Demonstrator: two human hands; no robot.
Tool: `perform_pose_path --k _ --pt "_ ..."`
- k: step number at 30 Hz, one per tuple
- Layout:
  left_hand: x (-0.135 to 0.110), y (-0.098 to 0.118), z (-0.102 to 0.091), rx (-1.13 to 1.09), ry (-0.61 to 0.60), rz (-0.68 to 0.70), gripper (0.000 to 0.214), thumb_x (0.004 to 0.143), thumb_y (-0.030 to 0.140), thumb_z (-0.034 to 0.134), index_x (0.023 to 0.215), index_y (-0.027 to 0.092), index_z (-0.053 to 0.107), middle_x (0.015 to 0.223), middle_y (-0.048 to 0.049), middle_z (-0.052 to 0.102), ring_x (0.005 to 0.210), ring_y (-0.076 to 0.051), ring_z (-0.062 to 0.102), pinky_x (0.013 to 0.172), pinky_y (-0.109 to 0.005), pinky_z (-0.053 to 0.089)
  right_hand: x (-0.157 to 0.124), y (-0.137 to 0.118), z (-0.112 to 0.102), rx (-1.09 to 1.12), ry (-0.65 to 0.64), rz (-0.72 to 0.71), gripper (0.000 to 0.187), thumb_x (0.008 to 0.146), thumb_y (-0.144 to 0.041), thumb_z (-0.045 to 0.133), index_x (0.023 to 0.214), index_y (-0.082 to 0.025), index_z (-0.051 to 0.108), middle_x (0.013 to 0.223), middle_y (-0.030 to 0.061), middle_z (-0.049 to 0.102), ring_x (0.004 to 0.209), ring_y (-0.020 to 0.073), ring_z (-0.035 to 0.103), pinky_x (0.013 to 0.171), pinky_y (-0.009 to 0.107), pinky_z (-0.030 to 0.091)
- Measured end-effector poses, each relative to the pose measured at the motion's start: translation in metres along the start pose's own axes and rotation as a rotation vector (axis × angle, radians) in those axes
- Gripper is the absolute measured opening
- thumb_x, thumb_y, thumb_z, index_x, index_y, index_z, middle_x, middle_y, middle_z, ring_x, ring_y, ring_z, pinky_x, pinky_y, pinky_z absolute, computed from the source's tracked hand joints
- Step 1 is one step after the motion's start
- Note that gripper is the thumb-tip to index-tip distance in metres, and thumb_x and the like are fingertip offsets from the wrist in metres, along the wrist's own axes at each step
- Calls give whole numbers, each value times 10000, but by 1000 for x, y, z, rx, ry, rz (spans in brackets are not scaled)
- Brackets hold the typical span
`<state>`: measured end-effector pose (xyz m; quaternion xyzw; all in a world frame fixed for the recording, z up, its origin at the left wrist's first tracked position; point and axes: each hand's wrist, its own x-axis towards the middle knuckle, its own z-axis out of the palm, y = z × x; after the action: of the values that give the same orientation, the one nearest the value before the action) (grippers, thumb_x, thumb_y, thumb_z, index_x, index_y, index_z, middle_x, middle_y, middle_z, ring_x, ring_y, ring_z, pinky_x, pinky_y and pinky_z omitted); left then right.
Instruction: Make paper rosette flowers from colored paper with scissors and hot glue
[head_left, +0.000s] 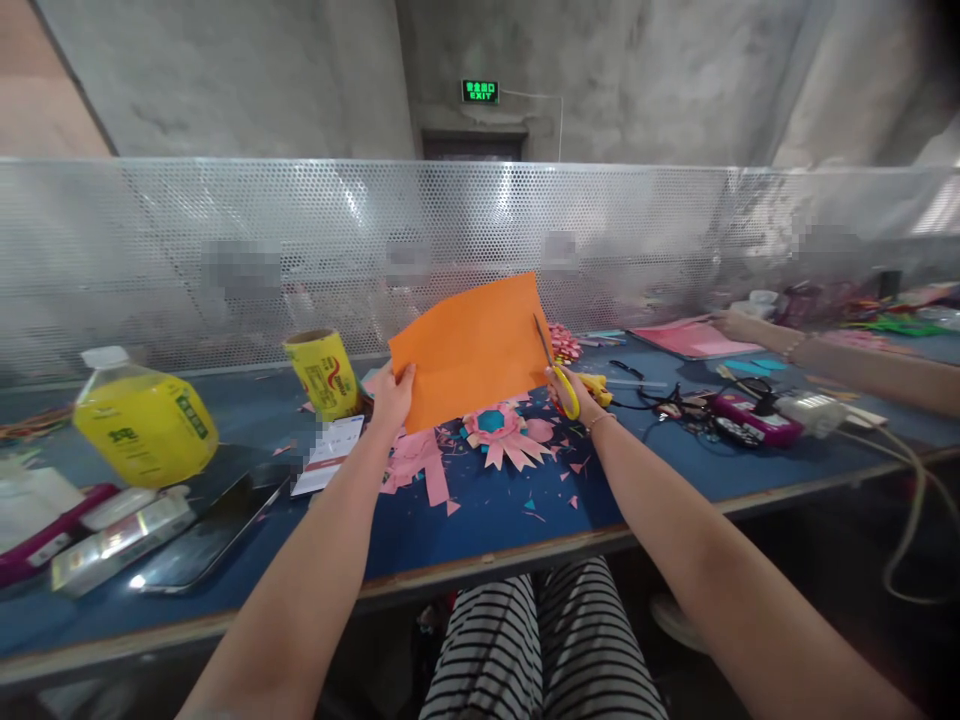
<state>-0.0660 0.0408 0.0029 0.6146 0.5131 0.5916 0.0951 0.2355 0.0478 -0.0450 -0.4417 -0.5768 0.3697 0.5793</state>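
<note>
The orange sheet (469, 350) is held up off the tabletop (502, 545), above and behind the pink rosette (493, 421), with its lower edge just clear of it or overlapping it in view. The left hand (393, 400) has the sheet in its grip at the left edge, thumb on the near face. The right hand (587, 396) has its grip around the yellow-handled scissors (564, 388), at the sheet's right edge; I cannot tell whether its fingers also pinch the paper, nor whether the blades are parted.

The likeliest trouble is a stray nick or crooked cut, since the blades cross the right edge while the sure hold is at the far end. The thin sheet could also bend or crease under the left thumb, as nothing backs its middle. Lowered carelessly, it might crush the rosette's petals or pick up the scraps around it.

The sheet's long axis runs left to right, rising toward the right, its broad face turned to the wearer. The scissors point up and slightly left, tips over the paper.

Pink strips (435, 480) lie left of the rosette; farther left stand a yellow roll (324, 375) and a bottle (146, 425). Well right of it are a purple glue gun (754, 420) and, beyond, a co-worker's hand (739, 325) at pink sheets (690, 339).
</note>
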Motion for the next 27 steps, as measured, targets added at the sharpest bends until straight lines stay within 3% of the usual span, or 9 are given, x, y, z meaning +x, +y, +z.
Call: perform_pose_path --k 11,18,27 --pt "-5 2 2 5 -21 -49 187 804 242 497 911 135 607 976 -102 670 925 -215 619 842 -329 467 1 -3 -7 51 -65 133 448 698 -632 554 651 -231 358 446 -48 372 390 93 369 389 249 302" --pt "-5 2 2 -3 -19 -49 193 812 237 497 917 119 609 977 -111 673 919 -220 620 838 -333 470 -9 -21 -14 -154 -99 193 484 688 -703 486 636 -227 412 476 1 456 408 131 426 380 278 334" --pt "-4 -1 1 -76 -32 -65 219 814 266 507 951 131 610 995 -89 679 921 -205 619 819 -310 479 -1 -11 -21 -239 -132 146 490 698 -715 432 633 -230 458 502 14 498 482 163 510 512 301 453"
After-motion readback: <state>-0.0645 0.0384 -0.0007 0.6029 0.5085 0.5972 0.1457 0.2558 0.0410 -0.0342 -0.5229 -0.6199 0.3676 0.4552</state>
